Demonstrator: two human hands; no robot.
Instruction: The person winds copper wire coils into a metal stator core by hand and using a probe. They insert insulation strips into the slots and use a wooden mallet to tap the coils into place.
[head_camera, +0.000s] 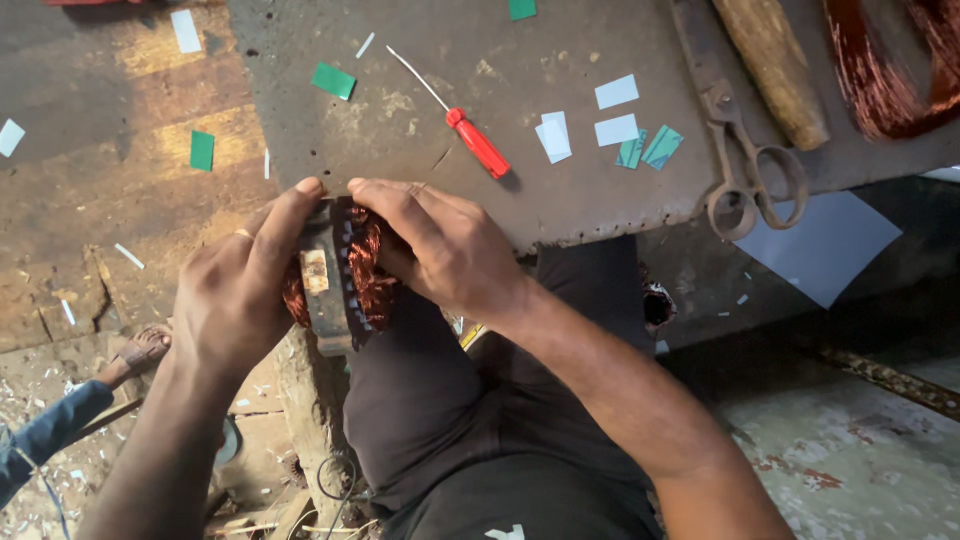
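You hold a motor stator (335, 275) with copper windings at the near edge of the tabletop (560, 200), just above your lap. Your left hand (235, 290) is closed around its left side, thumb laid across the top, while your right hand (440, 245) grips the right side, fingers pressed over the reddish copper coil (368, 265). At about 1 o'clock from the stator, a red-handled screwdriver (470, 135) lies on the tabletop, well apart from your hands. Further toward 2 o'clock, white and teal insulation paper slips (615, 130) lie scattered, and rusty scissors (745, 170) rest near the tabletop edge beside a wooden handle (775, 70). A bundle of copper wire (880, 80) sits at the far right corner.
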